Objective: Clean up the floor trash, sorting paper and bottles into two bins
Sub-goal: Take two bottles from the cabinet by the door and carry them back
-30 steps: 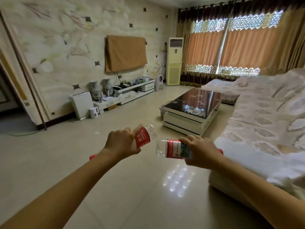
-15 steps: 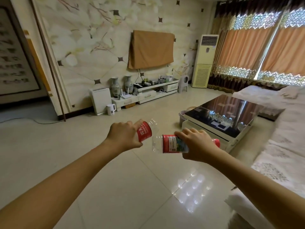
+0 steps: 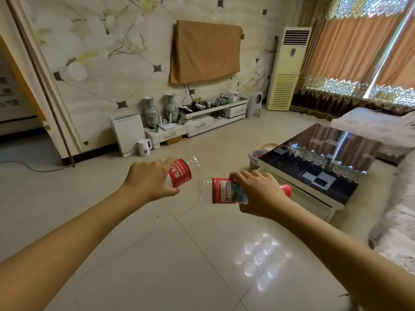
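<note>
My left hand [image 3: 149, 180] grips a clear plastic bottle with a red label [image 3: 183, 171], its base pointing up and right. A second clear bottle with a red label [image 3: 221, 193] lies sideways in my right hand [image 3: 261, 194], its red cap sticking out to the right. Both are held out in front of me above the tiled floor, the bottle bases nearly touching. Two small bins [image 3: 256, 157] stand side by side on the floor at the left end of the coffee table.
A glossy black-topped coffee table [image 3: 318, 167] stands right of my hands, with a covered sofa [image 3: 395, 223] further right. A low TV cabinet [image 3: 202, 122], vases, a white kettle [image 3: 144, 147] and a standing air conditioner [image 3: 289, 68] line the far wall.
The view has swung left and moved closer to the coffee table. Both hands keep their bottles in the same pose.
</note>
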A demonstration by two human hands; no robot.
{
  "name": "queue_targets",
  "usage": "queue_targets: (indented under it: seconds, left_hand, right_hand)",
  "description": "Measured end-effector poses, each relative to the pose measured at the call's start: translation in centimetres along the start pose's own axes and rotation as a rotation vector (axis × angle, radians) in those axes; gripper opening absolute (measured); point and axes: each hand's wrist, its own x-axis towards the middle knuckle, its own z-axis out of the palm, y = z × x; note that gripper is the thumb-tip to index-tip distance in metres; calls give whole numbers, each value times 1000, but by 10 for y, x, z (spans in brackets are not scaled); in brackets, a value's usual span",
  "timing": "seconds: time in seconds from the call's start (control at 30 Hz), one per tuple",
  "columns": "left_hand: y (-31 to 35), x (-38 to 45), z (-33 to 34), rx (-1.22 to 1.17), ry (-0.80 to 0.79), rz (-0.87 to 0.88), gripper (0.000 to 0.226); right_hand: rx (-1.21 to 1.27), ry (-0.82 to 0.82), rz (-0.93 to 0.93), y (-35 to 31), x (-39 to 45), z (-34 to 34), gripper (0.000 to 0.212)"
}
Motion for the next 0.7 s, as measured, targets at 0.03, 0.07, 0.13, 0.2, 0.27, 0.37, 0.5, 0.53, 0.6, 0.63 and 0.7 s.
queue_targets:
  seconds: [0.03,0.07,0.13,0.2,0.27,0.37,0.5,0.53,0.6,0.63,0.7]
  left_hand:
    - [-3,23,10,3,-17,10,89]
    - [-5,45,18,1,-33,24,89]
    - [-4,91,36,-6,-65,61,89]
    - [2,137,53,-16,-85,91,89]
    - [9,184,70,-21,-100,117,89]
    - [20,254,100,-35,-127,143,88]
    - [22,350,142,-14,-120,153,89]
    - [19,373,150,-6,-119,145,89]
    - [11,417,163,-4,-135,120,90]
    - [5,438,169,-1,-146,102,91]
    - [-9,477,179,-11,-154,69,91]
  right_hand:
    - [-4,-16,12,11,17,8,70]
    - [-11,-32,18,23,32,14,70]
    - [-19,-46,39,49,60,25,72]
    - [-17,-57,77,76,87,35,73]
    - [-22,-68,97,107,115,45,73]
    - [-29,-91,125,155,164,70,74]
    - [-34,-104,142,223,241,109,74]
    - [-32,-109,145,240,261,118,74]
    - [-19,-138,158,272,304,135,74]
    - [-14,-149,158,286,325,144,74]
    - [2,-177,132,311,369,160,74]
